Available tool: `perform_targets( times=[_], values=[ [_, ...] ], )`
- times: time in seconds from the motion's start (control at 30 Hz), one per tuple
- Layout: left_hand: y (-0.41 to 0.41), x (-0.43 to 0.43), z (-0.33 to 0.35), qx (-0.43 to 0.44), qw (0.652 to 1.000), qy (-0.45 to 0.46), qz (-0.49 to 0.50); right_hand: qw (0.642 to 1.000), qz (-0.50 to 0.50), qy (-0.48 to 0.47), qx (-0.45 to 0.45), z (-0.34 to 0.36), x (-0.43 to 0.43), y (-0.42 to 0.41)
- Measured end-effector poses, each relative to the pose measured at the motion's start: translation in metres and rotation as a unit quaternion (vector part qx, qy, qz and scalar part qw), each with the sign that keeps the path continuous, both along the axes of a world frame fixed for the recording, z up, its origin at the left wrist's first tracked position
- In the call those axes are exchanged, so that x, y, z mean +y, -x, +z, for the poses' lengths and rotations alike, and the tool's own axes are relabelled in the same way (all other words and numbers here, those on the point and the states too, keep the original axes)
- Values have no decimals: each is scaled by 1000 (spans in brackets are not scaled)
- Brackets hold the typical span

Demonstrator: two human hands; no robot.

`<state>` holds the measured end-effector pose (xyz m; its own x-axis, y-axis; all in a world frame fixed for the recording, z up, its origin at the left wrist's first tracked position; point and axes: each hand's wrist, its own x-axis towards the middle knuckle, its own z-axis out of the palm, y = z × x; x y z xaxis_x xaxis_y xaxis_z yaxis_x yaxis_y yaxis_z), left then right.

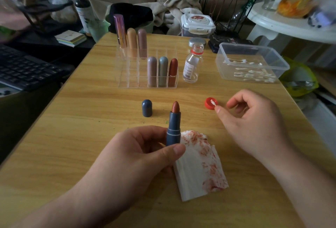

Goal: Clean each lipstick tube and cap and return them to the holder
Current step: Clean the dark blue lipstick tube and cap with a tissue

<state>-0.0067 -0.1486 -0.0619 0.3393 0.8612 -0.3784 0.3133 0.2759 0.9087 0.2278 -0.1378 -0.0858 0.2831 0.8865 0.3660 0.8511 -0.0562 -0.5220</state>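
Observation:
My left hand [138,153] grips an open blue-grey lipstick tube [173,129] upright, its reddish-brown bullet extended. Its blue-grey cap [147,108] stands alone on the wooden table [72,136], to the left of the tube. My right hand [254,120] pinches a cotton swab [213,102] whose white tip sits in a small red bottle cap [209,103]. A clear acrylic holder [127,74] farther back carries several capped lipsticks. A folded white tissue [201,165] stained red lies beside my left hand.
An open small clear bottle [192,63] stands right of the holder, a silver lid [197,42] behind it. A clear plastic tub [251,63] with several cotton swabs sits at the right. A black keyboard [27,67] lies off the table's left edge.

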Motion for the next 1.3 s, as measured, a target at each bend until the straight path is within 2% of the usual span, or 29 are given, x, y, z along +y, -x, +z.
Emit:
perform_targets(
  times=[0.07, 0.13, 0.27, 0.37, 0.53, 0.63, 0.73, 0.8, 0.87, 0.93, 1.0, 1.07, 1.13, 1.3],
  values=[
    [1, 0, 0, 7, 1000, 1, 0, 998, 39, -41, -28, 9, -8, 7],
    [2, 0, -1, 27, 1000, -14, 4, 994, 105, -25, -10, 16, -17, 17],
    [6, 2, -2, 59, 998, -31, 9, 968, 197, 153, 19, 14, -26, 35],
    [8, 3, -2, 78, 996, -35, -20, 959, 194, 207, 11, 10, -25, 43],
    [8, 5, 1, 85, 989, -48, -111, 941, 226, 208, 144, 12, -27, 42],
    [9, 7, -2, 44, 990, -47, -123, 912, 263, 214, 230, 21, -32, 42],
    [9, 8, -4, 6, 993, -43, -109, 871, 294, 232, 318, 27, -34, 38],
    [9, 8, -4, -22, 996, -29, -82, 832, 288, 232, 414, 27, -33, 34],
    [8, 7, -4, -62, 996, -1, -57, 760, 231, 232, 561, 24, -32, 30],
    [8, 5, -3, -99, 994, 28, -35, 676, 168, 250, 672, 20, -34, 29],
    [8, 5, -5, -121, 991, 41, -28, 611, 154, 285, 723, 16, -38, 32],
    [7, 4, -6, -135, 989, 46, -25, 584, 161, 308, 734, 15, -42, 35],
    [5, 4, -8, -142, 988, 49, -20, 594, 149, 307, 729, 16, -44, 37],
    [5, 6, -6, -122, 991, 43, -23, 681, 74, 249, 684, 25, -42, 35]
  ],
)
